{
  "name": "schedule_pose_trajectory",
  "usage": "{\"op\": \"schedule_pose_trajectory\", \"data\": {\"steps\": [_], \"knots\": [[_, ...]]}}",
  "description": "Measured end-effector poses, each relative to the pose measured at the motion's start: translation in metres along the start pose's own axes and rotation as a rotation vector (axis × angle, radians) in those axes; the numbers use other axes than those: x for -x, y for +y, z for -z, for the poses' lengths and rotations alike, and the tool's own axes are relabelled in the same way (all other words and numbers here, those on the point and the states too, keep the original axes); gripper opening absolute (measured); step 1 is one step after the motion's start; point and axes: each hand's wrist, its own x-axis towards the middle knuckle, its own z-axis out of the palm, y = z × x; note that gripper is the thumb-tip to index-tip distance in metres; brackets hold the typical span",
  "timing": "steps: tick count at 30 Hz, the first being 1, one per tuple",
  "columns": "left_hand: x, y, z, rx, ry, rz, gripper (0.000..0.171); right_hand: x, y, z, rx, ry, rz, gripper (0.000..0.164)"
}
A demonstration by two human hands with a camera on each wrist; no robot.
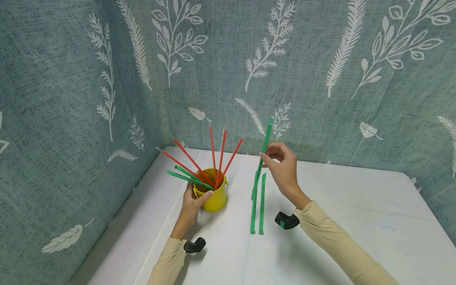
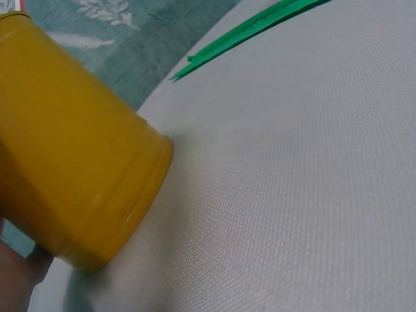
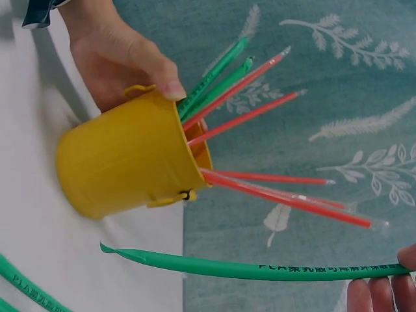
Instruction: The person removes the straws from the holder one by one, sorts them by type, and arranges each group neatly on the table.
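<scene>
My left hand [image 1: 191,205] grips a small yellow bucket [image 1: 216,201] by its left side, thumb at the rim. The bucket stands on the table, tilted in the wrist views. Several red straws in clear wrappers [image 3: 260,97] and two green-wrapped straws [image 3: 214,75] lean out of its mouth. To the right, my right hand [image 1: 284,167] pinches another green-wrapped straw [image 1: 267,136] between thumb and fingers, raised and slanting. Printed lettering runs along it in the right wrist view. Below it, more green-wrapped straws [image 1: 262,206] lie on the white table.
A white-covered table [image 1: 349,206] spreads out under both hands. Grey-green cloth [image 1: 221,59] with white leaf prints hangs behind it and along the left side. Black wrist cameras [image 1: 286,221] sit at both sleeve cuffs.
</scene>
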Motion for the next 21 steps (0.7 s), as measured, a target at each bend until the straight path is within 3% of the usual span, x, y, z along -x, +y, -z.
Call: {"op": "schedule_pose_trajectory", "data": {"steps": [13, 21], "knots": [[-0.002, -0.001, -0.001, 0.012, -0.011, -0.007, 0.073, 0.005, 0.014, 0.016, 0.052, -0.002, -0.060, 0.024], [0.001, 0.012, -0.002, -0.010, -0.020, 0.020, 0.075, 0.010, 0.021, 0.024, 0.066, -0.018, -0.106, 0.025]]}}
